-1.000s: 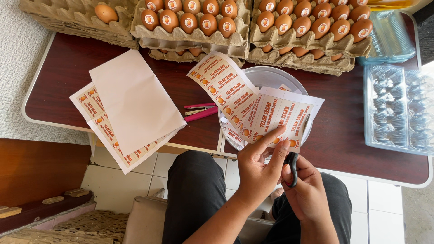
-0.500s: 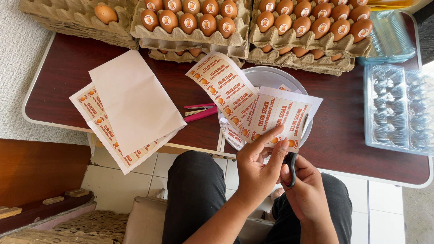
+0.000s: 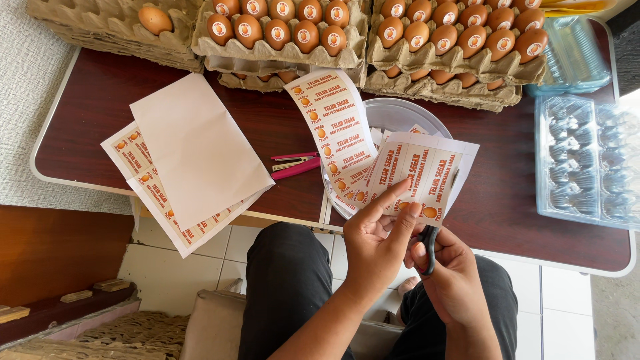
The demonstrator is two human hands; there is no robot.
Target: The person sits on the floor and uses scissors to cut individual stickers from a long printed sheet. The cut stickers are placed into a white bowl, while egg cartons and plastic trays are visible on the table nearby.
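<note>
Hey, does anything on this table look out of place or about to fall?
Yes. The stack of label sheets at the left juts past the table front edge, its corner hanging over the floor. The left egg tray holds one egg.

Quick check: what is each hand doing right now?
Left hand: shut on the label sheet, pinching its lower edge.
Right hand: shut on the black-handled scissors.

You're at a small home egg-packing table. Beyond your hands sit egg trays, label sheets and clear cartons.
</note>
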